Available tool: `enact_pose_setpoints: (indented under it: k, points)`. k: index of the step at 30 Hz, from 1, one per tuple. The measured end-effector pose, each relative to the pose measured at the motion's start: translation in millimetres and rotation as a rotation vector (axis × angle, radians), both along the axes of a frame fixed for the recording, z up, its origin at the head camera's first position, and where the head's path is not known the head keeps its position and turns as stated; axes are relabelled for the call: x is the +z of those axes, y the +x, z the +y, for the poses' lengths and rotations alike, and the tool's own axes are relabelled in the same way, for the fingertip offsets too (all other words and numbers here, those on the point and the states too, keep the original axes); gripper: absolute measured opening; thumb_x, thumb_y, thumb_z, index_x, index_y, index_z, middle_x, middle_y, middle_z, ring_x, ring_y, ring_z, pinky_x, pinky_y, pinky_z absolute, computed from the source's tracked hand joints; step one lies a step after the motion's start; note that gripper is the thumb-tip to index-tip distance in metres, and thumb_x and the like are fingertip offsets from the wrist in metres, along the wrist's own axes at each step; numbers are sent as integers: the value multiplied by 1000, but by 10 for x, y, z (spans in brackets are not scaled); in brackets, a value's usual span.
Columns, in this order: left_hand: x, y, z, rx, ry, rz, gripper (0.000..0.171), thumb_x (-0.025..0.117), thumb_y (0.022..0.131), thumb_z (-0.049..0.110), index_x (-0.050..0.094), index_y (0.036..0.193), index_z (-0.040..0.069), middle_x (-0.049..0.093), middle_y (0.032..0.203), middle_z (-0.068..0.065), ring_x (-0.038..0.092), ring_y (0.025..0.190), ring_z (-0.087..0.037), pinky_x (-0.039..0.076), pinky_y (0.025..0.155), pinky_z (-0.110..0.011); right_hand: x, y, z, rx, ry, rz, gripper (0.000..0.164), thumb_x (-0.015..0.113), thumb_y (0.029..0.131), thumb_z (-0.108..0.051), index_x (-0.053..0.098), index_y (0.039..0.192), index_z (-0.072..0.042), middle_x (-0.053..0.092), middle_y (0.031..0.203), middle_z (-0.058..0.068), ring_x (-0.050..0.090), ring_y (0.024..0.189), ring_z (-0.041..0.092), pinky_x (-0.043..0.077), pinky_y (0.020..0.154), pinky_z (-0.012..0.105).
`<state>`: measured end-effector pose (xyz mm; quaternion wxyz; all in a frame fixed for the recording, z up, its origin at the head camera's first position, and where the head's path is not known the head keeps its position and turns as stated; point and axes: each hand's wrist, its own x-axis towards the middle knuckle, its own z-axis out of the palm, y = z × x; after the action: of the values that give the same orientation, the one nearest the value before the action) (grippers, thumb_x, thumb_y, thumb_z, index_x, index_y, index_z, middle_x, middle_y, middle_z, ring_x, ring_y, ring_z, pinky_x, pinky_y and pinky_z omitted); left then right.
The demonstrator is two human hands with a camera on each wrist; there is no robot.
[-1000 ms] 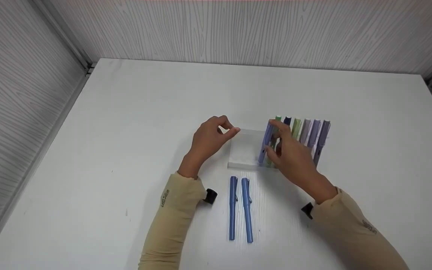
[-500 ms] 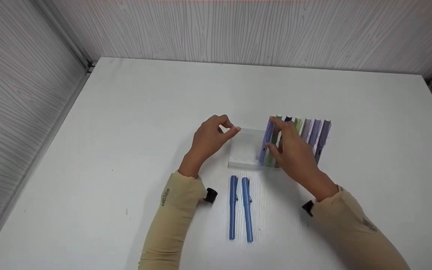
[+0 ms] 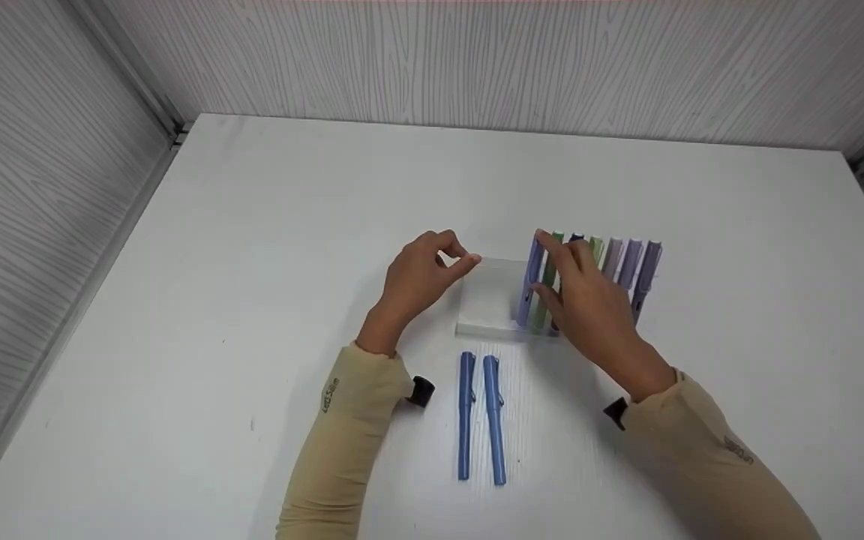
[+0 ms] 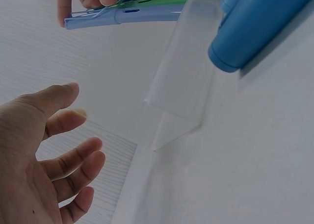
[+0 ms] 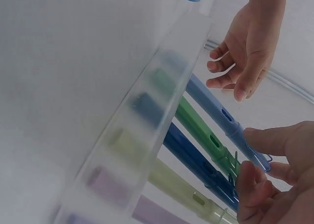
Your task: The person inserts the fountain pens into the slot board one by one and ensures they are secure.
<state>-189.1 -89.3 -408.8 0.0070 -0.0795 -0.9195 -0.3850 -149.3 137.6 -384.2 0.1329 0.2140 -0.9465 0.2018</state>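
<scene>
My right hand [image 3: 589, 300] pinches the cap end of a periwinkle pen [image 5: 213, 99], thumb on one side and a finger by the top. That pen leans at the left end of a row in a clear pen stand [image 3: 488, 300], its lower end behind the front lip. Beside it stand a green pen [image 5: 201, 123], a dark blue pen [image 5: 189, 153] and several others. My left hand [image 3: 421, 274] is at the stand's far left corner, thumb and index fingertip close together at its clear edge. The left wrist view shows the other fingers loosely bent.
Two blue pens, a darker one [image 3: 465, 416] and a lighter one [image 3: 495, 420], lie side by side on the white table [image 3: 289, 210] in front of the stand. A purple pen [image 3: 647, 270] ends the row on the right. Pale wood-grain walls [image 3: 514, 67] surround the table.
My right hand's index finger has slid slightly up and left toward the periwinkle pen's top, and the pen has settled a little. My left hand stays at the corner.
</scene>
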Motion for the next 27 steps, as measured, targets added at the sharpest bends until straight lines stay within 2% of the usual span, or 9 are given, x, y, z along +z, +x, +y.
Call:
enact_pose_setpoints:
  k: [10, 17, 23, 27]
  points:
    - [7, 19, -8, -2, 10, -5, 29, 64, 91, 43, 66, 93, 14, 65, 102, -8, 63, 90, -20, 52, 74, -36, 15, 38, -3, -14, -35, 50, 58, 69, 88, -10, 44, 140, -12, 53, 105, 15, 50, 62, 19, 40, 46, 30]
    - [11, 12, 2, 7, 3, -15, 30, 64, 90, 44, 65, 93, 14, 65, 103, -8, 63, 89, -20, 51, 74, -36, 23, 81, 18, -20, -78, -11, 61, 72, 87, -16, 43, 140, -10, 55, 99, 13, 50, 64, 19, 44, 52, 30]
    - [18, 11, 7, 9, -2, -28, 30, 65, 90, 44, 66, 94, 14, 66, 104, -7, 63, 90, -20, 51, 75, -35, 8, 176, 1, 15, -28, -35, 64, 75, 85, -20, 43, 139, -9, 56, 101, 13, 44, 57, 15, 42, 49, 27]
    - [19, 1, 6, 11, -3, -27, 29, 65, 90, 43, 66, 94, 15, 66, 104, -5, 62, 90, -19, 51, 74, -34, 4, 229, -12, 29, 2, -84, 65, 75, 84, -23, 43, 140, -11, 56, 105, 13, 43, 56, 14, 42, 49, 26]
